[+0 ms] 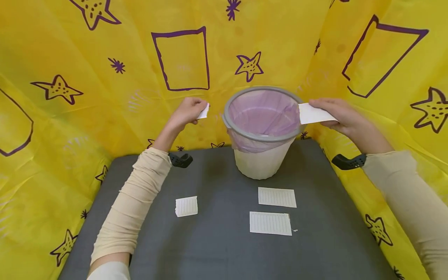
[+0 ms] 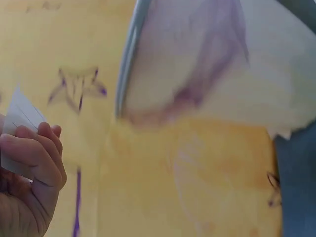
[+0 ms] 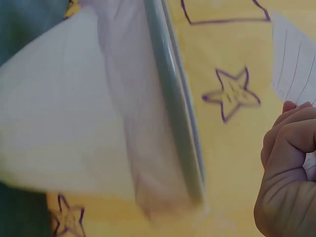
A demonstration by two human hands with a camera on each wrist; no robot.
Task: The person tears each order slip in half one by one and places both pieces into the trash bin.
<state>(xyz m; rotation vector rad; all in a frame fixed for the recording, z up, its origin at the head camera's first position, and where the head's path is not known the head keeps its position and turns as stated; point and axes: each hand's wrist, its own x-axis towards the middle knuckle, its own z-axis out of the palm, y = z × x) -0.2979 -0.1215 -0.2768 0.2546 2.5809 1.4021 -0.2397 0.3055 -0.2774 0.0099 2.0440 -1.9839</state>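
Observation:
A small torn piece of paper (image 1: 203, 112) is pinched in my left hand (image 1: 189, 110), held up to the left of the bin. In the left wrist view the paper (image 2: 22, 116) shows faint lines and a pointed corner above the curled fingers (image 2: 37, 153). My right hand (image 1: 344, 116) grips a larger piece of paper (image 1: 315, 114), whose torn end overlaps the bin's right rim in the head view. Lines run along this paper (image 3: 295, 64) in the right wrist view. Between the hands stands a white bin (image 1: 260, 161) with a grey rim and a lilac liner (image 1: 266, 111).
On the dark grey table (image 1: 217, 252) lie a small lined paper piece (image 1: 186, 206) at left and two larger lined pieces, one farther (image 1: 277, 197) and one nearer (image 1: 270, 223), in front of the bin. Yellow cloth (image 1: 133, 39) with purple drawings encloses the back and sides.

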